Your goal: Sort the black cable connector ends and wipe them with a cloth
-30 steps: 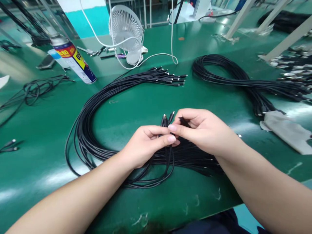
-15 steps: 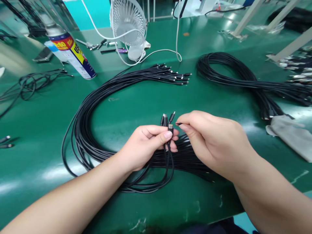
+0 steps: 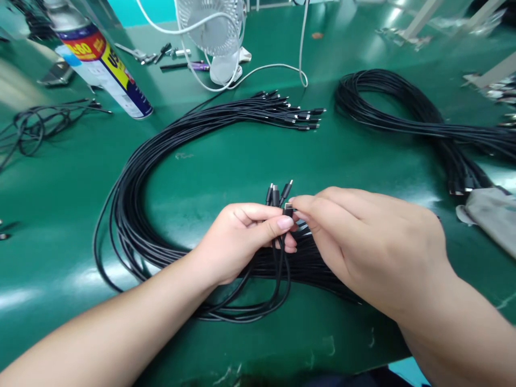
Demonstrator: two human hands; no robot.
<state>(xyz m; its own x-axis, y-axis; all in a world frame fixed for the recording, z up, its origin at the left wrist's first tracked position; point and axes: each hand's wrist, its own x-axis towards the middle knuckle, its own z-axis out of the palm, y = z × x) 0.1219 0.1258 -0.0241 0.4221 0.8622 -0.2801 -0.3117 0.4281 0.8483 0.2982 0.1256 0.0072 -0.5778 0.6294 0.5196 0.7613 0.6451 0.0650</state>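
At the left hand's plug sits the right hand — its grip unclear.

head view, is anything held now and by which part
The left hand holds several black cables at their plug ends. The right hand has its fingertips at the front plug; whether it holds anything cannot be told.

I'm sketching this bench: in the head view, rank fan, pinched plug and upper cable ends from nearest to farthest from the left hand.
1. Pinched plug, in the left hand.
2. Upper cable ends, beyond it, rightward.
3. Fan, farther back, left of those ends.
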